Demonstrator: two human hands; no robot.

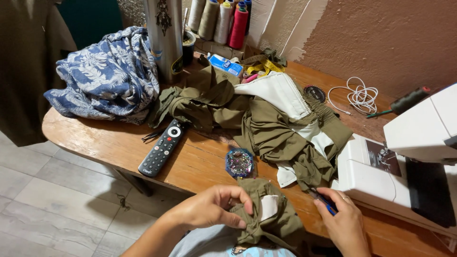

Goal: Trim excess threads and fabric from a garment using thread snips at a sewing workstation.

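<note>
My left hand point(212, 208) pinches a fold of an olive green garment piece point(271, 214) with a white patch, held at the table's near edge over my lap. My right hand point(343, 222) grips a small tool with a blue handle point(328, 205), its tip touching the same cloth from the right. A larger heap of olive fabric with white lining point(271, 119) lies spread across the middle of the wooden table point(95, 138). A round blue box of coloured pins point(239, 163) sits just beyond my left hand.
A white sewing machine point(404, 162) stands at the right. A black remote point(162, 147), blue floral cloth point(107, 76), metal flask point(164, 35), thread cones point(221, 19), yellow tape measure point(266, 66), white cord point(362, 95) and a screwdriver point(404, 102) lie on the table.
</note>
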